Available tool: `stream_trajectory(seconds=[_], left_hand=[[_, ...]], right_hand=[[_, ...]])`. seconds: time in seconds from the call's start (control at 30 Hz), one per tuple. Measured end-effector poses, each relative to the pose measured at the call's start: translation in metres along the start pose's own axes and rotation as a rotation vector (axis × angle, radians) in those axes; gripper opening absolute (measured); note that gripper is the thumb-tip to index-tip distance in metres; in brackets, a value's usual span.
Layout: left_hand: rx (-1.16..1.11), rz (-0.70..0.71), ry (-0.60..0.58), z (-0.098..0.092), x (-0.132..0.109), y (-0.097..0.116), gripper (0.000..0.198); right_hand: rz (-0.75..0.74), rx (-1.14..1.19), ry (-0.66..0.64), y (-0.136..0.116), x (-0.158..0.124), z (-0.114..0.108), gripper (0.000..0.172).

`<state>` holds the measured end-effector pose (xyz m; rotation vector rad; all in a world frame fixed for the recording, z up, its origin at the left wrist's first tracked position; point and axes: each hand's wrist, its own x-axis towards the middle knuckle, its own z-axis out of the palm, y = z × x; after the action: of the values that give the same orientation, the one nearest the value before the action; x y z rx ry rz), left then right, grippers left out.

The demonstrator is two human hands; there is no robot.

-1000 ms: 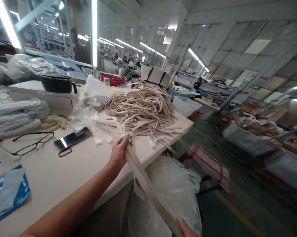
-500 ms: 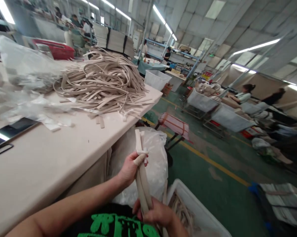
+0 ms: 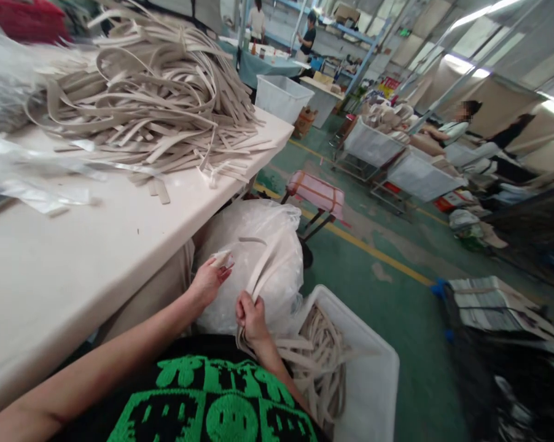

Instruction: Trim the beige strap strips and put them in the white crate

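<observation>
My right hand (image 3: 252, 318) is closed on a folded beige strap (image 3: 266, 270), held over the edge of a white bin (image 3: 373, 380) that holds several similar straps. Just left of it, my left hand (image 3: 209, 280) pinches a small white scrap, apart from the strap. Behind both hands sits a bulging clear plastic bag (image 3: 258, 245). On the pale table (image 3: 97, 245) to the left lies a large pile of beige straps (image 3: 143, 104).
Clear plastic wrappers (image 3: 23, 178) lie on the table's left. A pink stool (image 3: 317, 193) stands on the green floor beyond the bag. White carts (image 3: 397, 166) and seated people are at the right; stacked papers (image 3: 498, 307) lie near right.
The strap went from stretched at the table edge to folded and lowered toward the white bin. My left hand has let go of it and now pinches a white scrap. The view turned right and down.
</observation>
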<state>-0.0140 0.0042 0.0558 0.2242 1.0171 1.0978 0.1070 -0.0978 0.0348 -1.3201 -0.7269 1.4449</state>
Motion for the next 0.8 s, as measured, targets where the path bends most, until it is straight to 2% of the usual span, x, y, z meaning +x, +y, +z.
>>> stream_trajectory(seconds=[0.07,0.17,0.27,0.33,0.43,0.53,0.6,0.67,0.8], left_hand=[[0.049,-0.069,0.009,-0.009,0.002,-0.002,0.012],[0.08,-0.192,0.047,-0.011,0.005,0.0,0.01],[0.07,-0.225,0.101,-0.006,0.002,0.0,0.008],[0.046,-0.229,0.062,-0.002,-0.003,-0.004,0.008],[0.014,-0.251,-0.144,0.003,-0.019,-0.015,0.013],[0.082,-0.317,-0.386,0.008,-0.035,-0.026,0.021],[0.165,-0.335,-0.473,0.011,-0.04,-0.027,0.026],[0.23,-0.29,-0.449,0.015,-0.036,-0.022,0.03],[0.323,-0.065,-0.272,0.025,-0.012,-0.005,0.029]], right_hand=[[-0.009,-0.005,0.028,-0.004,-0.001,-0.011,0.052],[-0.093,0.008,0.06,-0.032,-0.007,-0.044,0.061],[-0.134,-0.048,0.041,-0.057,-0.016,-0.074,0.054],[-0.101,-0.096,0.011,-0.062,-0.022,-0.083,0.049],[0.007,-0.112,-0.052,-0.051,-0.03,-0.077,0.049],[0.088,-0.164,-0.111,-0.033,-0.035,-0.055,0.056],[0.104,-0.247,-0.177,-0.023,-0.037,-0.042,0.059],[0.099,-0.331,-0.249,-0.017,-0.04,-0.035,0.057],[0.073,-0.469,-0.28,-0.016,-0.058,-0.037,0.047]])
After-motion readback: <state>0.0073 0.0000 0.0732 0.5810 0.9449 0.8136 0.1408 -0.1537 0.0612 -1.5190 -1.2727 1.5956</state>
